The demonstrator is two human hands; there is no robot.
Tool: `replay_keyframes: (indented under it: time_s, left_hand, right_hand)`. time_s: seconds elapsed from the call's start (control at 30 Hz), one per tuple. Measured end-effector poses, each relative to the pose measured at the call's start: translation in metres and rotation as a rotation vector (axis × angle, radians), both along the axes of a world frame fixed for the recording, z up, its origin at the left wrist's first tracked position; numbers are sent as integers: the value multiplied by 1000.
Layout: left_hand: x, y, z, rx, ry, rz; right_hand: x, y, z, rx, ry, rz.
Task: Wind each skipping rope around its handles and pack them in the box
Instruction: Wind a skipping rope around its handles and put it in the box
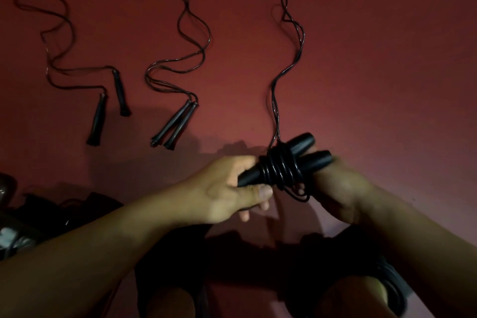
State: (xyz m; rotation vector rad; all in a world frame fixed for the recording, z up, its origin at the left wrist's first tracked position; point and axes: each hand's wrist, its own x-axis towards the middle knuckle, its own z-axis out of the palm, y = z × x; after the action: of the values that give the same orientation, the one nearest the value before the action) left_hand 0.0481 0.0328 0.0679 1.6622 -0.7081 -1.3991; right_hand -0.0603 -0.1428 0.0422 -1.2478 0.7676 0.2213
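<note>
Head view: our left hand grips the paired handles; our right hand pinches the rope. Slack tension could let the coils slip off.

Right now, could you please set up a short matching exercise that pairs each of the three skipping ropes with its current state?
Things:
1. left rope
2. middle rope
3. held rope

States:
A. handles side by side on the floor, cord loose
B. partly wound around its handles, gripped by left hand and right hand
C. handles lying apart on the floor, cord loose

Pairs: 1-C, 2-A, 3-B
</note>
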Motion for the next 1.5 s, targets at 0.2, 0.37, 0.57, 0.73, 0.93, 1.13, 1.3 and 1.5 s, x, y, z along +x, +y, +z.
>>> replay_keyframes:
  time_s: [0.2,0.37,0.57,0.73,0.93,1.13,1.3,1.5]
  left_hand:
    - [-1,-3,-8,56,-20,262]
    - [-2,-7,-10,157,-14,426]
    - [0,-7,-16,230,-68,494]
    - [4,-5,-22,279,-96,582]
    - [7,0,-32,345,-174,579]
    - [10,8,-40,417,-266,553]
    - [11,15,-43,446,-404,361]
    - [7,16,-34,428,-488,78]
  right_hand:
    - [-3,5,-7,36,-10,45]
    - [-3,5,-8,-13,60,19]
    - [-4,2,-6,-107,142,68]
    - [-9,3,6,-171,32,94]
    - [-7,7,9,-283,36,188]
    - [-5,3,9,-684,163,377]
    - [-5,5,12,-696,88,393]
    - [-3,-1,17,-711,-141,376]
